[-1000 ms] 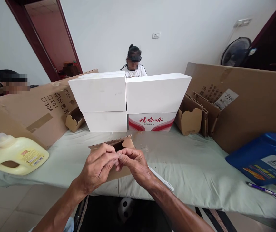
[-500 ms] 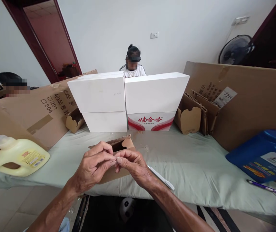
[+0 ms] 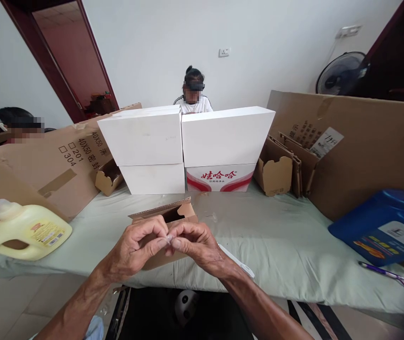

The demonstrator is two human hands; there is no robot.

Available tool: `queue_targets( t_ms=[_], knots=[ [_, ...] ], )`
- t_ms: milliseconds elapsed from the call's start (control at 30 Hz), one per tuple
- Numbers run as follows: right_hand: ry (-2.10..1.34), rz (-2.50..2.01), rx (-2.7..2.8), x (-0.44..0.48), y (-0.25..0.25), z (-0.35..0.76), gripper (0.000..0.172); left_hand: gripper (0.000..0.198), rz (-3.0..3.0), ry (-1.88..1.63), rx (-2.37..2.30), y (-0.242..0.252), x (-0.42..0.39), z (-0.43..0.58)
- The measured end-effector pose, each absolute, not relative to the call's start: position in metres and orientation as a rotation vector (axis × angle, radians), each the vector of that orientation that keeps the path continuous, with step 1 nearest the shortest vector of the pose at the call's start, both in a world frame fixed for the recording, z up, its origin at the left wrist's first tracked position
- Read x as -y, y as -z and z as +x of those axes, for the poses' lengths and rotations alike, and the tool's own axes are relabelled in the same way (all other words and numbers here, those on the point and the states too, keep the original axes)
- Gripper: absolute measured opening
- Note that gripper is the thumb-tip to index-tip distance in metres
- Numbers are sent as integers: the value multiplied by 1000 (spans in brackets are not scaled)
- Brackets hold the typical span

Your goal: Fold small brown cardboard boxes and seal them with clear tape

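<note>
My left hand (image 3: 136,248) and my right hand (image 3: 197,245) meet fingertip to fingertip over the table's near edge. Both are pinched shut on a tiny pale thing (image 3: 169,240) that I cannot make out. Just behind the hands lies a small brown cardboard box (image 3: 168,215), open at its top, partly hidden by my fingers. A white pen-like tool (image 3: 237,261) lies on the cloth beside my right wrist.
Stacked white boxes (image 3: 184,137) stand at the back with a person seated behind them. Folded small cartons (image 3: 276,174) and big cardboard sheets (image 3: 372,146) flank them. A yellow jug (image 3: 28,229) lies left, a blue jug (image 3: 382,226) and purple pen (image 3: 389,277) right.
My hands have dropped slightly and drawn a little nearer to me, still pinched together. The view has shifted a little; nothing on the table has moved.
</note>
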State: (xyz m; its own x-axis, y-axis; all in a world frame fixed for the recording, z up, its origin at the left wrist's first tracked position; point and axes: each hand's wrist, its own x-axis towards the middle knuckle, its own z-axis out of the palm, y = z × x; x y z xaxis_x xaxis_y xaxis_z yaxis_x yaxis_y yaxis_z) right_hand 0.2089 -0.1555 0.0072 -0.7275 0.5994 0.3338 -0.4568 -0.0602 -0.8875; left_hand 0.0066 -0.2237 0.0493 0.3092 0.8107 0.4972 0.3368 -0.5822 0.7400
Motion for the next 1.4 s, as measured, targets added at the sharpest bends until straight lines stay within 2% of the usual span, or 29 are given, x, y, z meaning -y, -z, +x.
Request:
queue_targets(
  t_ms=[100,233,300,433,533,767,967,1033,1100,1167,1267,1400],
  knots=[
    [-1942,-72,1457,156,-4,210,39,19,2239,-1285,-1145,-48,223,7],
    [-1839,-242,1395,159,3,205,30,19,2770,-1253,-1300,-42,223,14],
    [-1796,-324,1373,160,8,201,33,20,2886,-1246,-1315,-38,225,18],
    [-1833,-378,1326,165,15,196,45,15,2729,-1345,-1291,-34,228,17],
    [-1882,-338,1336,173,17,196,53,11,2738,-1293,-1288,-34,226,13],
    [-2073,-177,1168,184,18,194,58,26,3078,-1306,-1303,-31,227,21],
    [-2132,-58,1324,192,9,206,70,20,2988,-1327,-1219,-31,225,19],
    [-1923,-106,1593,189,3,217,57,18,2799,-1401,-1361,-41,220,3],
    [-1420,-265,1872,177,-1,228,43,17,2568,-1463,-1619,-52,213,-16],
    [-839,-444,2053,158,0,236,36,18,2381,-1478,-1786,-60,204,-36],
    [-354,-593,2271,128,8,238,37,24,2258,-1420,-1836,-67,184,-60],
    [-189,-679,2423,113,22,235,49,35,2240,-1250,-1872,-67,147,-83]
  ],
)
